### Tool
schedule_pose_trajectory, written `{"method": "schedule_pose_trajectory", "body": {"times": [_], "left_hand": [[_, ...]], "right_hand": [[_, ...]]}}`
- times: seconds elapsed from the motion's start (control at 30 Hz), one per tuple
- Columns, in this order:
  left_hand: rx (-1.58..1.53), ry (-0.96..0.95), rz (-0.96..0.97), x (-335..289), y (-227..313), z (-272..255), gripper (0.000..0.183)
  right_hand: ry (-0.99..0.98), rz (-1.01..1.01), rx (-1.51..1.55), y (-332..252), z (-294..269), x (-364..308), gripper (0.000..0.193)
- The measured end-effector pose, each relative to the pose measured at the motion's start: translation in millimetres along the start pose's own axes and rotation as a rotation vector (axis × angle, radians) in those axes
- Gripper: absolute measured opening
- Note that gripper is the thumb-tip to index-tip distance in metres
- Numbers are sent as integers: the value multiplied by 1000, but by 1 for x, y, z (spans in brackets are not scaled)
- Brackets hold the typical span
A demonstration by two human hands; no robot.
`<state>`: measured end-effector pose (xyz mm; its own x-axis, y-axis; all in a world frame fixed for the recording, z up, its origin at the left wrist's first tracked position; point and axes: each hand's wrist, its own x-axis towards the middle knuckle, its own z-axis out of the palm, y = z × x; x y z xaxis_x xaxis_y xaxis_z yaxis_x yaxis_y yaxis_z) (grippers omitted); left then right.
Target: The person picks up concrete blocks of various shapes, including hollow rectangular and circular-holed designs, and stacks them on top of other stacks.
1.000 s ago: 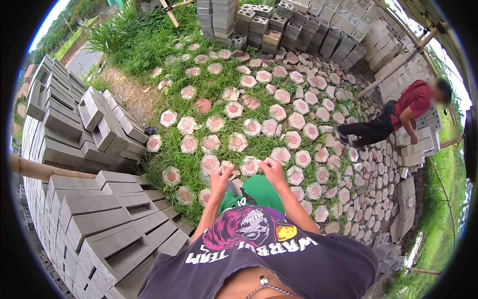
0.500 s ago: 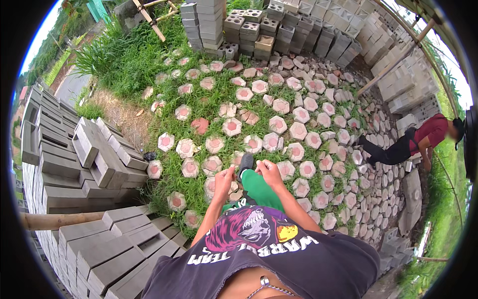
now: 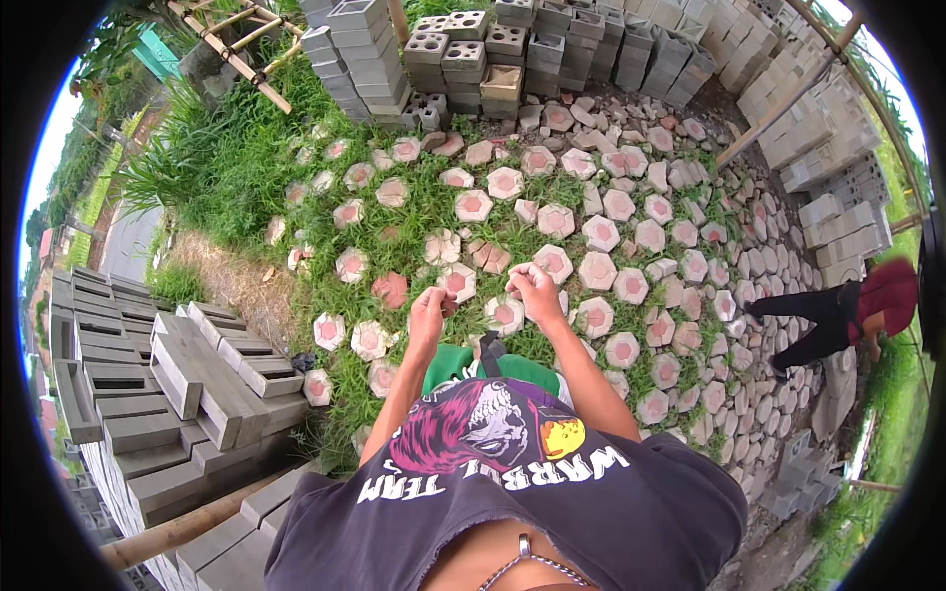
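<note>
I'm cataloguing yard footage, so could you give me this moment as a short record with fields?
Left hand: curled, no held object visible
Right hand: curled, no held object visible
Ground: hexagonal pavers amid green grass
Left side: stacked concrete blocks
Right side: another person, red top, dark trousers

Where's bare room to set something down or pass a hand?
Set-down: the dry, strawy strip between the left block stack and the green grass. Passing: the gap between left hand and right hand. Crowded: the far block row and the right side, where hexagonal pavers sit close together.
</note>
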<state>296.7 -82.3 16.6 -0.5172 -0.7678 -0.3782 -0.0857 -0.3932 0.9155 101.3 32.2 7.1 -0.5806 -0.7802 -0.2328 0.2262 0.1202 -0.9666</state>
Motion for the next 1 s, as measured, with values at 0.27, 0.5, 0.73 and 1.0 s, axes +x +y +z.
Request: {"method": "schedule_pose_trajectory", "body": {"times": [0.27,0.5,0.73,1.0], "left_hand": [[103,-106,-50,93,10,17,9],[170,-192,-4,245,73,37,21],[217,-260,63,383,170,42,32],[176,-243,-52,482,191,39,32]], "right_hand": [[191,224,99,2,-13,70,15],[269,228,76,-12,-3,192,18],[319,185,26,-80,20,322,21],[349,249,25,-95,42,406,21]]}}
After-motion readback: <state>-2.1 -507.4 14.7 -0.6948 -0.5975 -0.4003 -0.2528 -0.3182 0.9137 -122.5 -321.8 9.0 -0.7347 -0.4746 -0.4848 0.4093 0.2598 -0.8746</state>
